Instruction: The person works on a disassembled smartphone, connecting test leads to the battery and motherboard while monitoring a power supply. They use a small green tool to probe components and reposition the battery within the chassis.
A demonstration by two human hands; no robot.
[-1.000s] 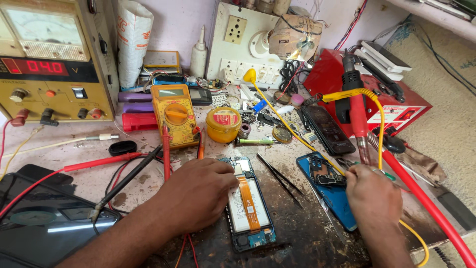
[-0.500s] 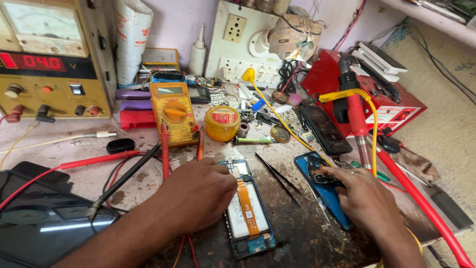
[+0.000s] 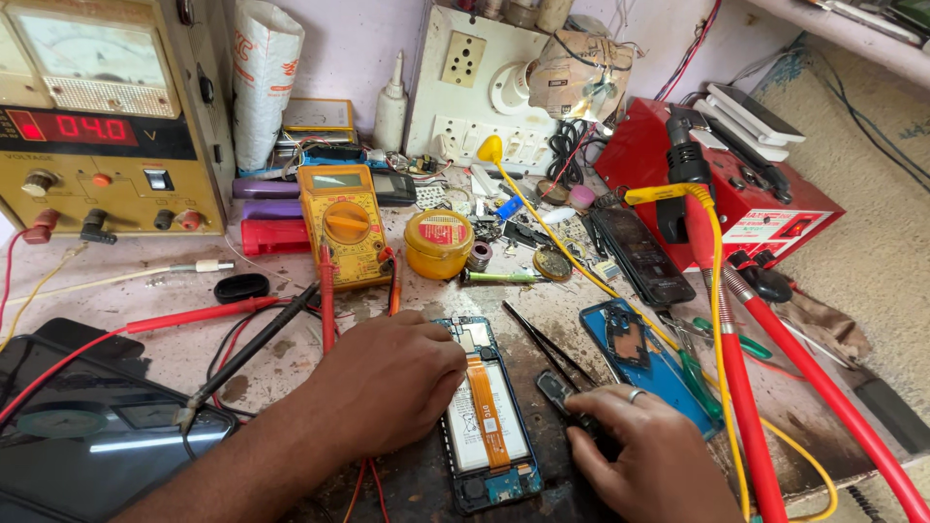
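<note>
Now left hand (image 3: 387, 383) presses the opened phone's (image 3: 487, 416) edge; right hand's (image 3: 649, 455) grip pinches a small dark part (image 3: 560, 392).

single head-worn view, close above the workbench (image 3: 291, 281), angled down and forward toward the wall

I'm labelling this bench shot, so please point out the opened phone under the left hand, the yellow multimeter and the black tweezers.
Opened phone with white battery and orange flex strip (image 3: 487, 412), head view: on the battery.
Yellow multimeter with round dial (image 3: 345, 225), head view: on the dial.
Thin black tweezers (image 3: 542, 341), head view: mid-length.
</note>
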